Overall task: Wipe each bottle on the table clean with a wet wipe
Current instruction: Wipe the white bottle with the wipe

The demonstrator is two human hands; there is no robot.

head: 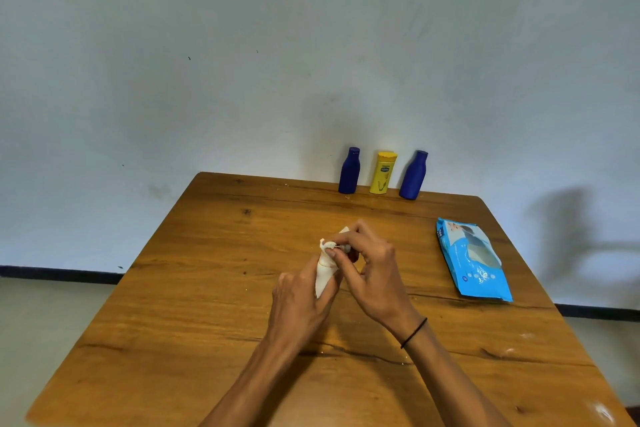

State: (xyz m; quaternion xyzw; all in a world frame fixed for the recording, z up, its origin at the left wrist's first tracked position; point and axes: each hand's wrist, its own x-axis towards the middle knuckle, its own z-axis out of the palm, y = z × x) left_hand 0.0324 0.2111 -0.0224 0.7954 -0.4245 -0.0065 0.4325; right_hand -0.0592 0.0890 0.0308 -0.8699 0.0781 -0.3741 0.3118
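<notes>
Head view: left hand (298, 302) grips the wet wipe (325, 270), right hand (372, 267) pinches something small, mostly hidden. Three bottles (382, 173) wait at the surface's (207, 288) far edge; a hasty reach could topple one.

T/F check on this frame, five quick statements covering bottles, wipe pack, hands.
1. Three bottles stand at the table's far edge. True: a blue bottle, a yellow bottle and a second blue bottle.
2. The yellow bottle stands at the right end of the row. False: it is in the middle, between the two blue ones.
3. The wipe pack lies to the right of the hands. True.
4. The left hand rests flat on the table. False: it grips a white wipe.
5. The right hand holds the wipe pack. False: its fingers work at the wipe's top, around something small and mostly hidden.
</notes>
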